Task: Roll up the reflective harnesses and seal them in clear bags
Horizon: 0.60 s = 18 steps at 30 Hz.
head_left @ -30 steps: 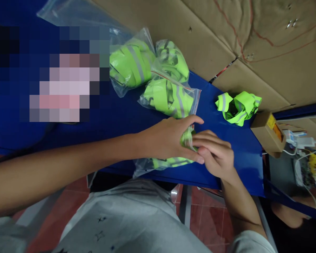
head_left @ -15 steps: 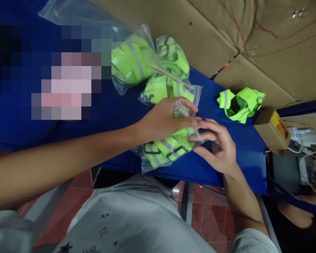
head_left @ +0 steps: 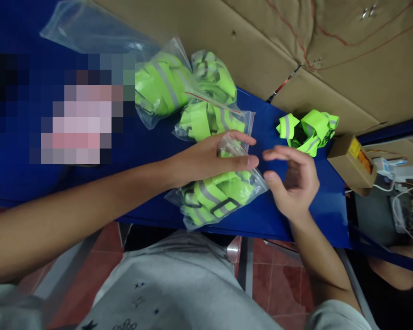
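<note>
A clear zip bag [head_left: 209, 197] with folded neon-yellow reflective straps lies near the front edge of the blue table. My left hand [head_left: 213, 158] rests over its upper part, thumb and fingers apart, with the bag's open-looking corner between them. Just right of the bag's zip edge is my right hand [head_left: 294, 181], its fingers curved and apart from the thumb, holding nothing. Behind my left hand lies another bag of straps [head_left: 206, 120]. Two more filled bags, one at the left [head_left: 165, 87] and one at the back [head_left: 215, 78], sit farther off.
Loose neon straps [head_left: 311, 130] lie at the right beside a small cardboard box [head_left: 347, 160]. An empty clear bag [head_left: 86, 27] is at the back left. Brown cardboard [head_left: 258, 50] borders the blue table [head_left: 151, 201]. Someone's bare limb [head_left: 392, 270] shows at lower right.
My right hand has drawn back to the right, away from the bag and my left fingers. The bag's zip edge now shows. The whole view has shifted slightly.
</note>
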Each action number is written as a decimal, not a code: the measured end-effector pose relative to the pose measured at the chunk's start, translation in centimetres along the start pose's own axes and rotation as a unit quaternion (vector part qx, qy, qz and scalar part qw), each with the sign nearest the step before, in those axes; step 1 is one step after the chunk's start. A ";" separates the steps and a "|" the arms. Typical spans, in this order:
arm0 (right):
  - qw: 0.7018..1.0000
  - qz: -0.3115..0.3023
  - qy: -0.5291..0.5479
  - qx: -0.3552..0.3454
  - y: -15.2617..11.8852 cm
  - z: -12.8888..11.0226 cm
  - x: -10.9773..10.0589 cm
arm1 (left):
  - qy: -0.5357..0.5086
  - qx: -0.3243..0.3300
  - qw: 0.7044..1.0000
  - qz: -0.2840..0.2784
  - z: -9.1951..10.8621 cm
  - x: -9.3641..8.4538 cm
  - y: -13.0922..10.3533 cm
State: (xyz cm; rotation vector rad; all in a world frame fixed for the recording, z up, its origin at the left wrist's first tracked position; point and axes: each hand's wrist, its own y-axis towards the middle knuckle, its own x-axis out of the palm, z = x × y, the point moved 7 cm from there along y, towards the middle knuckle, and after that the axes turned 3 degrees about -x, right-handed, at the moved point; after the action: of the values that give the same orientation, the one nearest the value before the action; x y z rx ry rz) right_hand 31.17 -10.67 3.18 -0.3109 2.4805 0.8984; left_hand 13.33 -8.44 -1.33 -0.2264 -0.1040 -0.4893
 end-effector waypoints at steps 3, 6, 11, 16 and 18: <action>0.990 -0.094 0.043 0.099 0.4 1.3 0.3 | -0.029 -0.007 0.999 -0.016 0.0 -0.2 0.1; 0.971 -0.168 0.053 0.162 0.4 2.3 1.4 | -0.031 0.007 0.999 0.027 -0.6 -1.2 0.4; 0.957 -0.105 0.148 0.225 0.1 4.8 3.0 | -0.104 -0.039 0.993 0.031 -2.2 -1.7 0.7; 0.915 -0.103 0.234 0.311 -1.2 7.3 3.4 | -0.189 -0.109 0.976 -0.012 -2.5 -1.2 0.6; 0.911 -0.104 0.232 0.324 -1.3 7.9 3.0 | -0.187 -0.118 0.975 -0.016 -2.6 -1.2 0.6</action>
State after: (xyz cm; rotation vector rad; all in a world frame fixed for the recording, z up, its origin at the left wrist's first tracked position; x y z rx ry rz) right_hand 31.91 -6.70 -4.34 -0.5857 2.9205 -0.1373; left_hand 12.70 -7.99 -4.11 -0.5495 -0.4199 -0.4872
